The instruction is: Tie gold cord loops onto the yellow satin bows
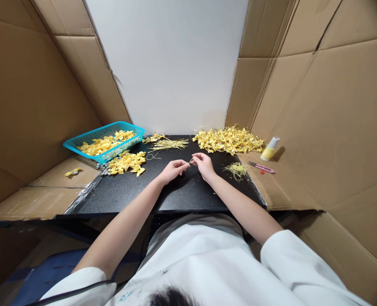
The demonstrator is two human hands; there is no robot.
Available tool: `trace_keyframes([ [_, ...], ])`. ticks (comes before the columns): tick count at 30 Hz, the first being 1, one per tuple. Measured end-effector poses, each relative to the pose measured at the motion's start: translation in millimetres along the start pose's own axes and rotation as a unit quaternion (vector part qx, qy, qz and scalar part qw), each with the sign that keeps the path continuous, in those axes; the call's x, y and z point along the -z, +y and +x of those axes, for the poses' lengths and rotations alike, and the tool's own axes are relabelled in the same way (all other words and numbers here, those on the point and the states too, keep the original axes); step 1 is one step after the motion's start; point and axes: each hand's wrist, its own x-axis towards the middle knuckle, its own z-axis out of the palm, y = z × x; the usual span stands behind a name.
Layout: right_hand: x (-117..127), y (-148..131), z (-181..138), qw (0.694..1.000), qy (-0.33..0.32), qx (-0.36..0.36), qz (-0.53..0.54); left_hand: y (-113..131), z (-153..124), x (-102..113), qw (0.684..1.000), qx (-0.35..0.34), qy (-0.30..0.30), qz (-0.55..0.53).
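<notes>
Over the middle of the black table, my left hand (173, 171) and my right hand (204, 165) are close together, fingertips pinched. A short piece of yellow cord (191, 161) runs between them, an end in each hand. Whether anything else is in my fingers is too small to tell. Beyond my hands lies a bundle of cut yellow cords (171, 145), with one loose curled cord (153, 156) beside it. A pile of yellow ribbon bows (127, 163) lies to the left of my left hand. Short yellow thread trimmings (237, 171) are heaped right of my right hand.
A blue basket (104, 157) with yellow bows stands back left, silvery beads (104, 169) near it. Many bows with cords (228, 140) are heaped back right. A thread cone (270, 148) and pink-handled thread snips (261, 167) lie right. Cardboard walls (344, 106) flank the table.
</notes>
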Motion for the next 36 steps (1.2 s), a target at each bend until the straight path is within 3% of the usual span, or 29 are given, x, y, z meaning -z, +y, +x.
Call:
trace_keyframes([
  [7, -0.1, 2.4, 0.8, 0.998, -0.005, 0.034, -0.043, 0.1, 0.4, 0.2, 1.000, 0.006, 0.003, -0.002],
  [12, 0.8, -0.4, -1.3, 0.987, -0.001, 0.102, -0.120, 0.6, 1.0, -0.3, 1.000, 0.015, 0.015, -0.005],
  [19, 9.1, -14.5, -2.6, 0.941, -0.013, 0.200, -0.273, -0.7, 2.9, -0.6, 0.999, 0.022, 0.032, -0.019],
  [27, 22.4, -14.6, 0.7, 0.873, -0.068, 0.206, -0.437, -0.3, 3.4, 1.2, 0.996, 0.004, 0.051, -0.068],
  [31, 19.5, -13.3, -3.3, 0.851, -0.102, 0.226, -0.462, 2.5, 3.5, 2.1, 0.992, -0.019, 0.075, -0.102],
  [36, 16.2, -21.4, -8.9, 0.846, -0.087, 0.280, -0.446, 2.9, 4.1, 3.7, 0.990, -0.008, 0.069, -0.125],
])
